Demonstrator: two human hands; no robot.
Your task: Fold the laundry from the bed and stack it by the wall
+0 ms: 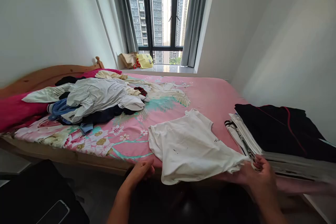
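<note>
White T-shirt (190, 147) spreads between right hand (262, 175), pinching its edge, and left hand (143, 170) — curled closed, just beside it.

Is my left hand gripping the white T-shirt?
No, the left hand is beside the white T-shirt, with a gap between them, while the right hand holds its edge.

No words, brands or numbers can be read. On the white shirt (194, 154), a short dark mark like lettering sits leftward of and beyond the right fingers (259, 161), too small to read. Another small dark mark on its front lies between the hands, beyond and to the right of the left fingers (147, 166). Far beyond the left fingers, the yellow bag (145, 61) bears small, illegible print.
</note>
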